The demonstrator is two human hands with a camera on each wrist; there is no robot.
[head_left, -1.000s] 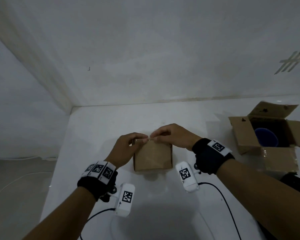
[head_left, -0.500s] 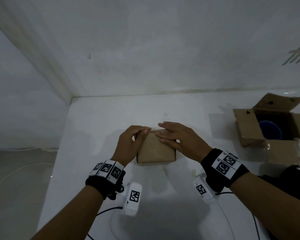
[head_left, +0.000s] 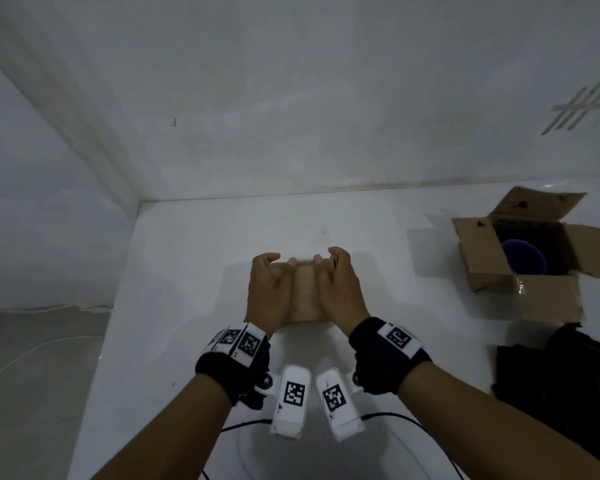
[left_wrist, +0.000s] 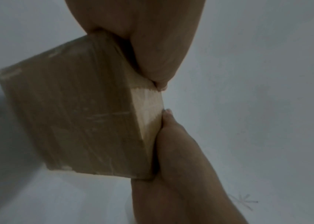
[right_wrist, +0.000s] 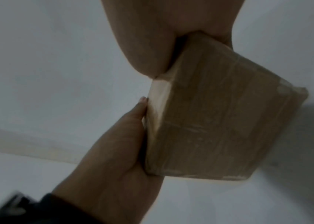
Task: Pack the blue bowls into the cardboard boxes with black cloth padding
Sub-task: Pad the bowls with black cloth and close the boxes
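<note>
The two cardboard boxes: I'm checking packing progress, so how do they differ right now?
The closed box has its flaps shut; the open box has them spread, showing a blue bowl inside. The closed box is gripped between the left hand and right hand; the open box sits untouched. Both are brown cardboard.

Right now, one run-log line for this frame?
closed box: held off table, both hands | left hand: grips left side | right hand: grips right side | open box: blue bowl inside

White glossy table [head_left: 194,271] carries small closed brown cardboard box [head_left: 305,299] mid-table, open brown cardboard box [head_left: 482,258] far right, crumpled black cloth [head_left: 561,375] near right edge, black cables [head_left: 388,415].
</note>
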